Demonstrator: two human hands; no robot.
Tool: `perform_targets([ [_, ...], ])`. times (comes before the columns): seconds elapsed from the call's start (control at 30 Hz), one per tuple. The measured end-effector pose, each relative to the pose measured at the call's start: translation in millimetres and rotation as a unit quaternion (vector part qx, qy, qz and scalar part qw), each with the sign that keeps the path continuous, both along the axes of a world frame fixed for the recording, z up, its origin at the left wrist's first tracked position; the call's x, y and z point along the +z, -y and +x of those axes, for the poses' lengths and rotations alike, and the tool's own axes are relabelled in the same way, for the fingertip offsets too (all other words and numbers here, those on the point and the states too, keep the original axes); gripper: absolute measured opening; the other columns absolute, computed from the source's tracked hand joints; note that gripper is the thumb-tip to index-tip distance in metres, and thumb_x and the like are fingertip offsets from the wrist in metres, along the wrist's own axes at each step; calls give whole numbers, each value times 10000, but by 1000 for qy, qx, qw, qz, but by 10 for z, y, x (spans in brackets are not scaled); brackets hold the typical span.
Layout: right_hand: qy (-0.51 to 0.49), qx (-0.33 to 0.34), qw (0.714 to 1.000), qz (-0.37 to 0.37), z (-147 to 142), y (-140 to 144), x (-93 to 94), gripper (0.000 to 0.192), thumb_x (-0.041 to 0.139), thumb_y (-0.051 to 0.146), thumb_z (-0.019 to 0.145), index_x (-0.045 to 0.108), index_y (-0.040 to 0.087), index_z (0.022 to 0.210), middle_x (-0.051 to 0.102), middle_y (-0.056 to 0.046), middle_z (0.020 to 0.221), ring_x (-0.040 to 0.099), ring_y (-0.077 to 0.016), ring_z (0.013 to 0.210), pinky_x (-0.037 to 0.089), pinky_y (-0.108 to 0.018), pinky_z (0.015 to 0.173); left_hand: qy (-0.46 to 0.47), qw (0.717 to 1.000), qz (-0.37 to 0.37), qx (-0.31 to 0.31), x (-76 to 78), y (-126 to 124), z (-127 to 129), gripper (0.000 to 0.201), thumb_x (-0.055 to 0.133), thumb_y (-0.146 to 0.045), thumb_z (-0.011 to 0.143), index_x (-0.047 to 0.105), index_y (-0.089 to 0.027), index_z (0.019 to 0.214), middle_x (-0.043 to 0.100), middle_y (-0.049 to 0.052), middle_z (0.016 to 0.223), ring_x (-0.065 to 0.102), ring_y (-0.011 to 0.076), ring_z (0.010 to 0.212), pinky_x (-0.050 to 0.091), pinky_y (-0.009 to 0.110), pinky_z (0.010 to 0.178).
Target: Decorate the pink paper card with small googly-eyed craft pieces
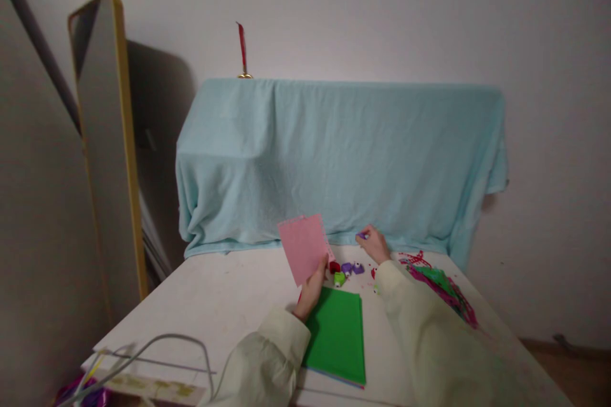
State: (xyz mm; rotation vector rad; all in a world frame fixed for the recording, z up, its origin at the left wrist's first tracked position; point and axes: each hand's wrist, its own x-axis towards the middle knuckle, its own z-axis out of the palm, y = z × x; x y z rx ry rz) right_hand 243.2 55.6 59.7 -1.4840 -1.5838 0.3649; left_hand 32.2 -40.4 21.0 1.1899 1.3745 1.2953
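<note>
My left hand [312, 289] holds a pink sheet [303, 247] upright above the white table [224, 292], gripping its lower edge. My right hand [373, 243] reaches further back and pinches a small purple piece [363, 236]. Between the hands lie several small punch-like pieces: a red one [335, 266], a green one [339, 278] and two purple ones [352, 268]. A stack of sheets with a green one on top [337, 335] lies on the table just under my left hand.
Pink and green paper scraps [442, 286] are heaped at the table's right side. A light blue cloth [334, 159] covers furniture behind the table. A gold-framed mirror [107, 140] leans at the left. Grey cables [157, 350] cross the near left corner.
</note>
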Motion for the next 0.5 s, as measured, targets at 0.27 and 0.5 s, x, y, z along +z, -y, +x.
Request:
perform_targets([
  [0.27, -470, 209, 857, -14, -294, 734, 75, 390, 709, 357, 714, 596, 245, 1071, 646, -18, 920, 596, -128, 689, 485, -287, 688, 15, 1000, 21, -12, -152, -117, 39, 580, 446, -733, 708, 556, -183, 560, 510, 5, 530, 449, 145, 539, 365, 281, 617],
  [0.5, -520, 190, 832, -32, -530, 920, -242, 487, 763, 312, 669, 596, 233, 1119, 630, -46, 1007, 614, -161, 778, 493, -329, 777, 89, 996, 7, -20, -2, -28, 56, 548, 583, -694, 634, 651, -153, 688, 618, 60, 625, 553, 196, 664, 421, 326, 723],
])
